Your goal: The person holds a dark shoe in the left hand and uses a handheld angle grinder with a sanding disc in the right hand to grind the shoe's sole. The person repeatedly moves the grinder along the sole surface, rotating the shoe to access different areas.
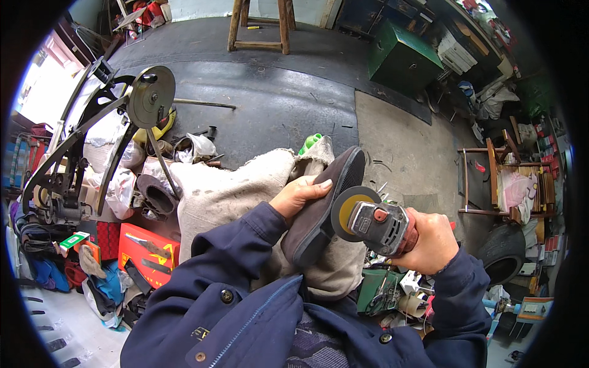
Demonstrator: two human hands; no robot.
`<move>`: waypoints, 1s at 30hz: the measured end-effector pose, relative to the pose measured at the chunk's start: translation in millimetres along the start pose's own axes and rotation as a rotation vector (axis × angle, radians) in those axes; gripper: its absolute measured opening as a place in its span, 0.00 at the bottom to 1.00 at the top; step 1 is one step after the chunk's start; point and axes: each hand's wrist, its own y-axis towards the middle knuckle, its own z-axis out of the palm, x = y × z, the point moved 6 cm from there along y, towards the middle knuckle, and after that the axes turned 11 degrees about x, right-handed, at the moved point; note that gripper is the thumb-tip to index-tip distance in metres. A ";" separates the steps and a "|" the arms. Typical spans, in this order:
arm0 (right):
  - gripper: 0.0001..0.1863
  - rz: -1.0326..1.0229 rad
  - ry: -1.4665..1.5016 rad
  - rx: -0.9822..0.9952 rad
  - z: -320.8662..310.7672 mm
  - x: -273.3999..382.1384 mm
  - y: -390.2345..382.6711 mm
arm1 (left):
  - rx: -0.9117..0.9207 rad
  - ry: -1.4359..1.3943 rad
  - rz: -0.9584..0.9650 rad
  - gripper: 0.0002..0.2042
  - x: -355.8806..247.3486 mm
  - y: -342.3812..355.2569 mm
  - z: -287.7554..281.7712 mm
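Shoe [322, 205] lies on the cloth-covered lap [227, 193], long axis running toe-up to the right, left hand [299, 195] clasping its upper. Right hand [429, 240] clenches the angle grinder [377, 224], disc touching the sole edge from the right.

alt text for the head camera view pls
A person's left hand holds a dark shoe on a cloth-covered lap while the right hand presses an angle grinder against its sole edge, in a cluttered workshop.
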 end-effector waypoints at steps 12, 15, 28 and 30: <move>0.31 0.069 0.069 -0.029 -5.0 -12.7 6.7 | 0.014 0.025 0.012 0.17 2.6 3.1 -2.9; 0.30 0.086 0.133 -0.031 -3.3 -19.8 7.5 | 0.012 0.047 0.010 0.18 2.6 3.4 -3.7; 0.32 0.054 0.117 -0.008 2.1 -12.6 2.6 | 0.049 0.006 0.004 0.20 0.6 1.6 2.0; 0.31 0.055 0.079 -0.002 0.7 -11.1 4.0 | 0.038 0.021 0.004 0.20 -0.4 1.5 2.6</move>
